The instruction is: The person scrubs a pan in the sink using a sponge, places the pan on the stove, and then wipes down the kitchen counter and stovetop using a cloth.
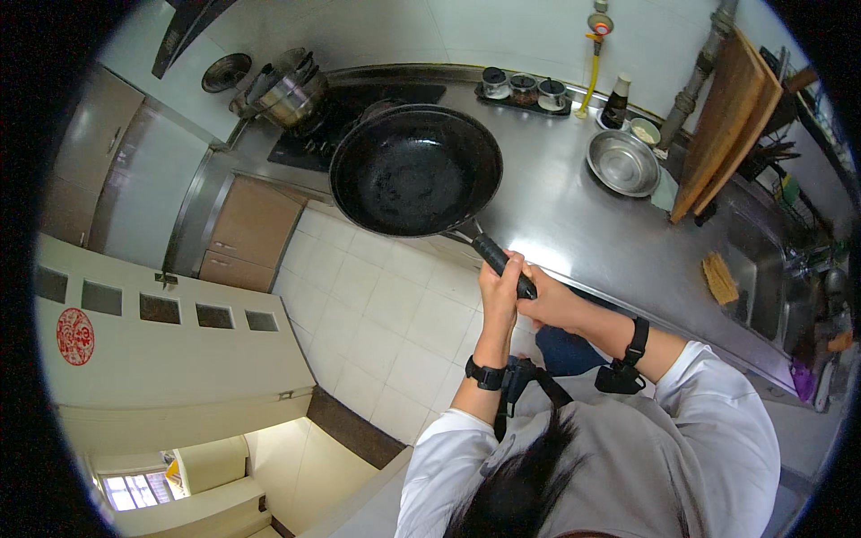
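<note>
Both hands are closed around the black handle [494, 254] of a dark wok [417, 171]. My left hand [499, 286] grips it from the left side, its fingers round the grip. My right hand [548, 299] holds the handle's end from the right, partly behind the left one. The wok's inside is turned up towards me and shows a few shiny spots but no food. Its pan hangs over the counter's front edge, in front of the black cooktop [296, 149], and hides part of that cooktop.
Stacked metal pots [292, 101] stand at the cooktop's left. Along the wall are a spice jar rack [523, 99] and a dark bottle [615, 104]. A steel bowl [623, 163], wooden cutting boards [726, 128], a yellow sponge [720, 278] and the sink [757, 269] lie to the right.
</note>
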Available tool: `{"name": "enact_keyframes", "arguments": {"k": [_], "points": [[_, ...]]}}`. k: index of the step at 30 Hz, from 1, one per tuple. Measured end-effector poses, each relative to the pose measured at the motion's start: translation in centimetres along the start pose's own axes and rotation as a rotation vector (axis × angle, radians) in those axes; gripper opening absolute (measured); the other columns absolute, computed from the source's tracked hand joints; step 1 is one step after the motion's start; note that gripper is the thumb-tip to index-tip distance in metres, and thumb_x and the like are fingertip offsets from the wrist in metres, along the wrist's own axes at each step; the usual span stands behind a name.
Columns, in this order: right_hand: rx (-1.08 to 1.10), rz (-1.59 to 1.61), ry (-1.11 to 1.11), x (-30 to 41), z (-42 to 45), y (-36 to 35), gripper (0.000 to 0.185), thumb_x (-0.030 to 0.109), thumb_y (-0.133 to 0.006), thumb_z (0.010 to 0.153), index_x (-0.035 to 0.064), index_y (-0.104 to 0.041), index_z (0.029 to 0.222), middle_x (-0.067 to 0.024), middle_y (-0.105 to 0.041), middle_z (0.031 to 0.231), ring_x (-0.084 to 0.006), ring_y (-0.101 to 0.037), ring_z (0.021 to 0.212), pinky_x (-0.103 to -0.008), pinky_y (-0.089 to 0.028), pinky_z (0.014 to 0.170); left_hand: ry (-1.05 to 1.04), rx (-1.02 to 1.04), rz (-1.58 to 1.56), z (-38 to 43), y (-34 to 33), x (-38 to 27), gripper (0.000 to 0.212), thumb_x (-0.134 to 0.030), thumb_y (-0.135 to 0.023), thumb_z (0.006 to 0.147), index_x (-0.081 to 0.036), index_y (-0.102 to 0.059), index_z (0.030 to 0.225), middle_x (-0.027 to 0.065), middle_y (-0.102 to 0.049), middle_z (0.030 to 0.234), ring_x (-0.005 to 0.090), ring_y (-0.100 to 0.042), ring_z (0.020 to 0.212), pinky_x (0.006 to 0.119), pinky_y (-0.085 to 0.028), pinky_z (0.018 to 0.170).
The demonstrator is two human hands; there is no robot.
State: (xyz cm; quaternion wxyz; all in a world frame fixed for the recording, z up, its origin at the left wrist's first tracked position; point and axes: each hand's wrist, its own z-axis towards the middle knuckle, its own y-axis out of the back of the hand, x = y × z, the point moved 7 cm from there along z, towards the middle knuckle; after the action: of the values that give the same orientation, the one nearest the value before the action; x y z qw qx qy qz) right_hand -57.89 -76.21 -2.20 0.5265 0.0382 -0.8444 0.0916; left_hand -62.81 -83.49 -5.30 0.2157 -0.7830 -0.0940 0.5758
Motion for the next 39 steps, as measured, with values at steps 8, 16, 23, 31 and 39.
{"name": "enact_keyframes", "arguments": {"k": [8,16,23,31,39], "points": [[-0.164,-0.341,0.203,6.0,14.0,2.4,0.047,0.011,-0.057,0.076,0.0064,-0.048,0.121,-0.0087,-0.057,0.068,-0.0167,-0.057,0.065,-0.0277,-0.046,0.062,-0.060,0.127,-0.006,14.2,3.2,-3.5,0.015,-0.015,-0.056,0.088,-0.003,-0.049,0.095,0.0089,-0.059,0.082,0.0143,-0.054,0.082,0.030,-0.042,0.086],[-0.202,-0.442,0.339,14.7,28.5,7.8,0.013,0.008,-0.057,0.071,-0.0003,-0.055,0.080,-0.0080,-0.052,0.064,-0.0156,-0.049,0.061,-0.0304,-0.042,0.059,-0.005,0.407,0.035,31.1,2.4,-11.5,0.033,-0.029,-0.059,0.088,0.000,-0.050,0.100,0.0191,-0.062,0.104,0.0158,-0.057,0.087,0.028,-0.044,0.073],[-0.159,-0.451,0.326,18.3,39.4,10.1,0.015,0.010,-0.058,0.072,0.0000,-0.056,0.083,-0.0135,-0.056,0.065,-0.0219,-0.053,0.059,-0.0324,-0.044,0.058,0.036,0.432,-0.011,41.9,4.2,-12.9,0.038,-0.024,-0.059,0.087,0.007,-0.045,0.102,0.0252,-0.058,0.109,0.0213,-0.061,0.089,0.028,-0.051,0.074],[-0.124,-0.501,0.434,18.8,49.6,12.2,0.027,0.008,-0.062,0.068,-0.0005,-0.057,0.094,-0.0179,-0.059,0.074,-0.0270,-0.057,0.066,-0.0343,-0.047,0.066,0.071,0.393,-0.008,51.8,8.0,-11.1,0.035,-0.024,-0.060,0.087,0.009,-0.053,0.098,0.0198,-0.059,0.110,0.0191,-0.060,0.091,0.029,-0.049,0.079],[-0.102,-0.571,0.346,19.2,53.4,12.6,0.032,0.008,-0.062,0.068,-0.0019,-0.057,0.098,-0.0192,-0.060,0.077,-0.0280,-0.058,0.068,-0.0345,-0.047,0.066,0.177,0.418,-0.050,56.0,9.7,-9.7,0.028,-0.021,-0.061,0.086,0.002,-0.055,0.101,0.0161,-0.059,0.110,0.0168,-0.058,0.092,0.028,-0.048,0.081]]}}
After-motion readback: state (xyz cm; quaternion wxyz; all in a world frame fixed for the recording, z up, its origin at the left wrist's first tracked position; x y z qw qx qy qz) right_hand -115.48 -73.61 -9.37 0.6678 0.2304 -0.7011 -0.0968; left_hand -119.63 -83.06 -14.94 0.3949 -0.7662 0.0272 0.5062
